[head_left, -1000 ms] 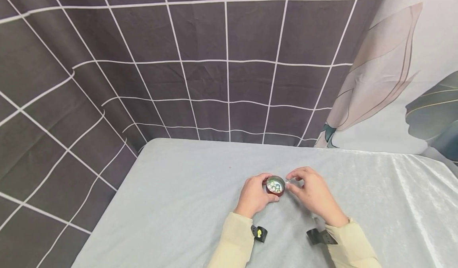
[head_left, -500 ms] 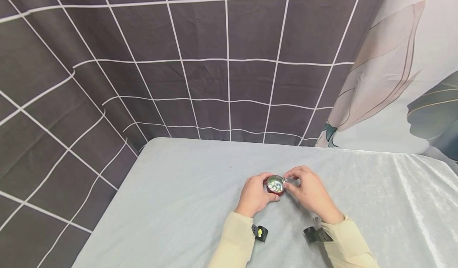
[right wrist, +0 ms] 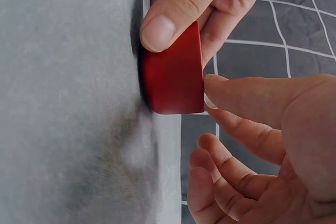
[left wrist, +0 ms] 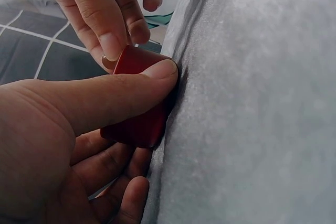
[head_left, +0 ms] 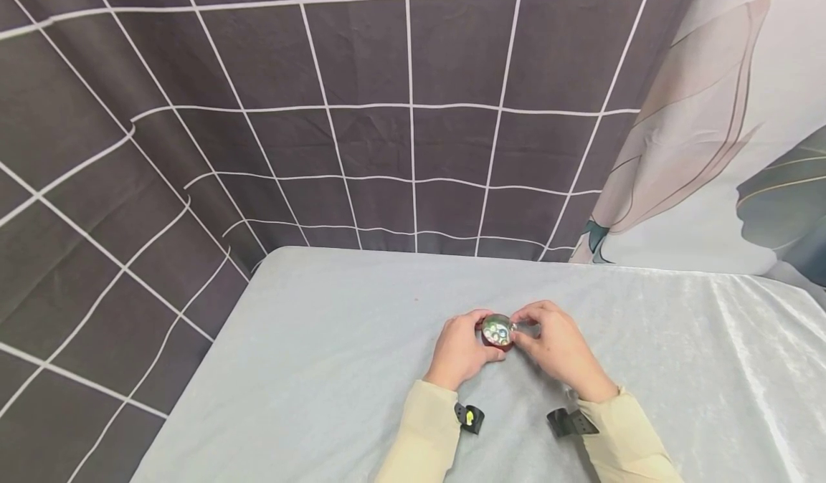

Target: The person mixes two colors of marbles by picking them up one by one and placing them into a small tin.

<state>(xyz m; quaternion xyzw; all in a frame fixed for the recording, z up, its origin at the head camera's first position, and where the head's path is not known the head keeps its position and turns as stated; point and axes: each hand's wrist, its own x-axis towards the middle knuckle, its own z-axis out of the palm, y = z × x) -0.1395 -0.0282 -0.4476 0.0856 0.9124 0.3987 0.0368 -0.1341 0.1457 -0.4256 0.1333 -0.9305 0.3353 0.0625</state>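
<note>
A small red round cup (right wrist: 176,80) stands on the cloth-covered table, its mouth facing up. Several shiny clear glass beads (head_left: 495,335) lie inside it in the head view. My left hand (head_left: 459,348) grips the cup from the left, thumb on the near side and fingers round the far side. At the cup's right rim, my right hand (head_left: 560,343) pinches a small clear glass bead (left wrist: 108,63) between thumb and forefinger. The other right fingers hang loosely curled beside the cup in the right wrist view. Fingertips partly hide this bead.
A pale grey velvety cloth (head_left: 310,354) covers the table. Behind and to the left hangs a dark curtain (head_left: 361,146) with white grid lines. A pale leaf-print curtain (head_left: 697,132) hangs at the back right. Black straps sit at both wrists.
My right hand has moved a little left, bringing the pinched glass bead from just beside the cup to its right rim. The left hand keeps its grip on the cup.
</note>
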